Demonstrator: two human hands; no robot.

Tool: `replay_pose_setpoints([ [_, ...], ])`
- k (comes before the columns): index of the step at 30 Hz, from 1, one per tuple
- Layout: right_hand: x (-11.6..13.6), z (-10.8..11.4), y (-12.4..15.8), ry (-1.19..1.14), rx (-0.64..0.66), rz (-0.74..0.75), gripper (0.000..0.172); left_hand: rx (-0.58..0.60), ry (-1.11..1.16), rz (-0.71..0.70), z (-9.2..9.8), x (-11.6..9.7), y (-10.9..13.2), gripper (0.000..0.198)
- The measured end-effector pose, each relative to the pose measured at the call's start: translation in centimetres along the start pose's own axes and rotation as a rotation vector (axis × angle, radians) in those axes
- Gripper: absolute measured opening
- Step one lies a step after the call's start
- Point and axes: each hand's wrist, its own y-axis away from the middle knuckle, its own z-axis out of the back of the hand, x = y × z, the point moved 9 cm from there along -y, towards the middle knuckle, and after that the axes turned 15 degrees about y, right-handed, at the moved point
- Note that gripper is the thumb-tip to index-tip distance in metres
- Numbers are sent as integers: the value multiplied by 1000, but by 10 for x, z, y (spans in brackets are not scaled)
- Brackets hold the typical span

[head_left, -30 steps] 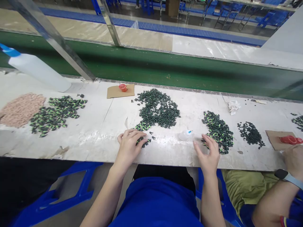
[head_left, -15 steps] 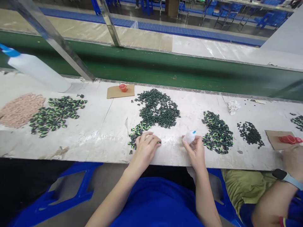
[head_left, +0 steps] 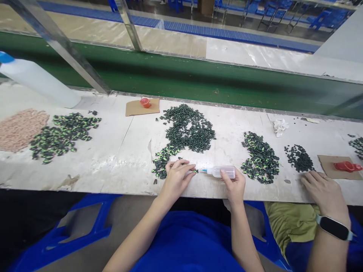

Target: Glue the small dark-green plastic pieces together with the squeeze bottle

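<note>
Two bare hands at work over a pale bench [head_left: 113, 166], seen from above. The left hand [head_left: 178, 176] pinches a small dark piece [head_left: 196, 171], marked with bright green, between thumb and fingers; part of it projects to the right. The right hand [head_left: 236, 186] grasps a translucent bottle [head_left: 224, 172], its thumb on the near side of the body. The bottle lies roughly level in the grip, its thin blue tip [head_left: 203, 170] directed at the piece; whether the two touch cannot be told.

Handling (judged from appearance): the bottle is probably light and soft-walled, best held around the middle of its body with mild pressure, since a hard squeeze could expel its contents. The slender tip looks the most easily bent part and is poorly suited to gripping. The piece appears very light and small enough to slip or roll; its sides offer the surest hold, leaving the projecting end free.

Around the hands: a green-flecked cluster [head_left: 162, 162] just beside the left hand, a larger dark heap [head_left: 188, 130] beyond it, and a second green-flecked heap [head_left: 260, 160] to the right of the bottle. Farther right, a co-worker's hand [head_left: 326, 190] rests near a small dark pile [head_left: 299, 158].
</note>
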Motion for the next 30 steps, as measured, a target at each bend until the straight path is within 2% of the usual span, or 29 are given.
replay_pose_setpoints([
  [5,-3,-12,1,31,56,-27,24,-21,20,48,1,3,-1,19],
  [9,-6,-12,0,55,70,-36,25,-55,53,85,4,5,0,24],
  [30,-5,-13,0,78,69,-37,27,-57,45,96,4,7,-1,16],
])
